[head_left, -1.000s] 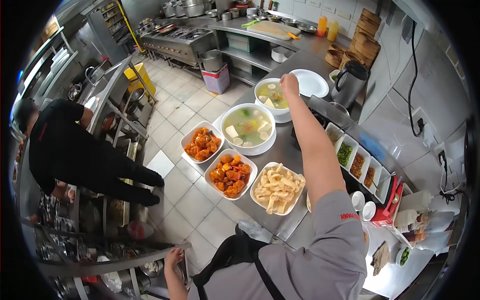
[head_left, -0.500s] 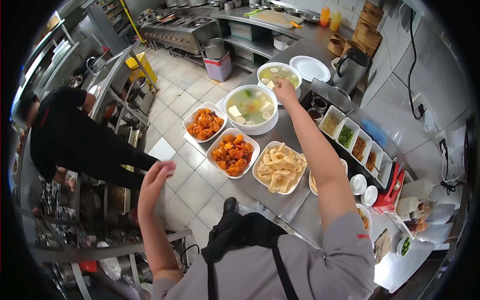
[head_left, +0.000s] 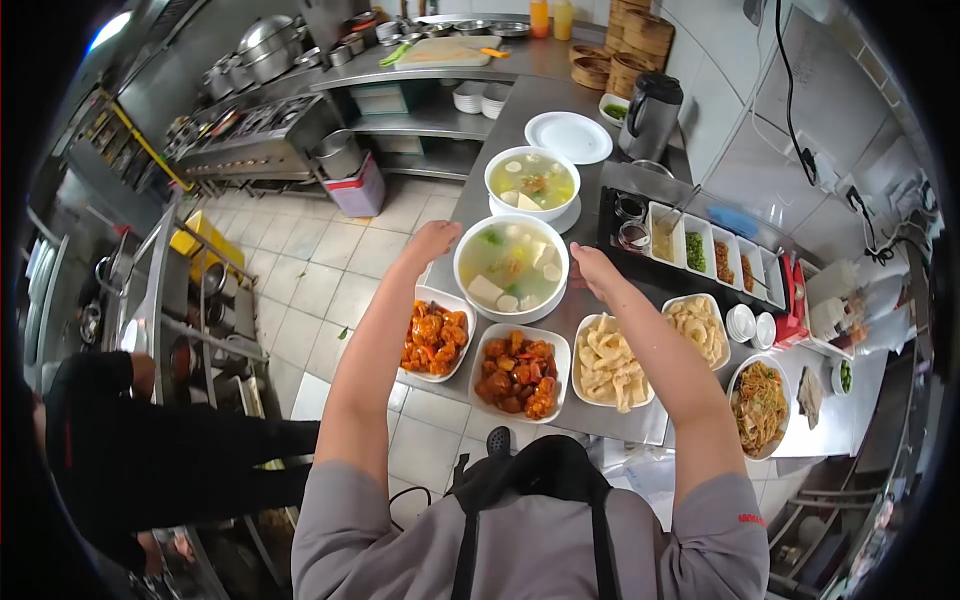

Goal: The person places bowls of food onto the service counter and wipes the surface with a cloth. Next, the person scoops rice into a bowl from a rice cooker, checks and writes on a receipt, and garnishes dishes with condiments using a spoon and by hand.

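Both hands, left hand (head_left: 432,240) and right hand (head_left: 592,268), flanked the near soup bowl (head_left: 510,268), fingers open, grasping nothing; the red sleeve lettering (head_left: 752,519) was unreadable.

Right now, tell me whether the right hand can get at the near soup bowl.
Probably yes: the right hand is open beside the near soup bowl, at its rim, with nothing between them.

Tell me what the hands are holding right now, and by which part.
Nothing is clearly held. The left hand and right hand flank the near soup bowl at its rim; contact cannot be told.
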Demonstrator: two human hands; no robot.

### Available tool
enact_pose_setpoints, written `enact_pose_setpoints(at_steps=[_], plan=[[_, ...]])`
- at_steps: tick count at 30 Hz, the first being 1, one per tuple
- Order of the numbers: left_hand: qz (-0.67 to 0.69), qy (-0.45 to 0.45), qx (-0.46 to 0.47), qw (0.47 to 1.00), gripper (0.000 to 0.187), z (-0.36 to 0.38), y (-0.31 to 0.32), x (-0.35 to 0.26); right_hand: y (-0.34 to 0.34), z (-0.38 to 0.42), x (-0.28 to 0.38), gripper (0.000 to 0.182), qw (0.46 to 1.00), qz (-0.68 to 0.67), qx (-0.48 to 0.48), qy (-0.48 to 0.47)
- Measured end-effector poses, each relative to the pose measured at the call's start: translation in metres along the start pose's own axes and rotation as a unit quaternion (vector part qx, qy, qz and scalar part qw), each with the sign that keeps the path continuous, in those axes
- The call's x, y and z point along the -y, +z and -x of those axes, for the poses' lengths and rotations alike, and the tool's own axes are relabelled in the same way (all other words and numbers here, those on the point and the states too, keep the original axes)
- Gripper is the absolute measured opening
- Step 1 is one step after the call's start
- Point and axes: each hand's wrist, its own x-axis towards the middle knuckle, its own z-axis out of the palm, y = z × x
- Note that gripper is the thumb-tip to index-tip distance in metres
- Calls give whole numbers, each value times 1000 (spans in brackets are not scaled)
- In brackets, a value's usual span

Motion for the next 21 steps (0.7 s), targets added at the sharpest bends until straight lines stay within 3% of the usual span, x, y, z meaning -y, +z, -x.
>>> enact_pose_setpoints(at_steps=[3, 6, 7, 10, 14, 15, 21], plan=[[33, -40, 56, 997, 41, -48, 1, 9, 7, -24, -9, 51, 995, 30, -56, -75], [84, -48, 63, 993, 45, -72, 9, 4, 20, -21, 11, 57, 990, -16, -121, -63], [109, -52, 62, 991, 47, -81, 10, 3, 20, -30, 13, 67, 991, -53, -113, -47], [170, -64, 48, 982, 51, -105, 17, -3, 20, -55, 31, 69, 965, -187, -182, 38], [227, -81, 18, 970, 50, -140, 22, -3, 4, -132, 10, 75, 958, -212, -194, -4], [238, -89, 18, 967, 49, -148, 22, 2, 16, -109, 35, 78, 937, -289, -196, -2], [228, -99, 83, 965, 53, -185, 28, 3, 9, -139, 39, 88, 951, -232, -203, 13]])
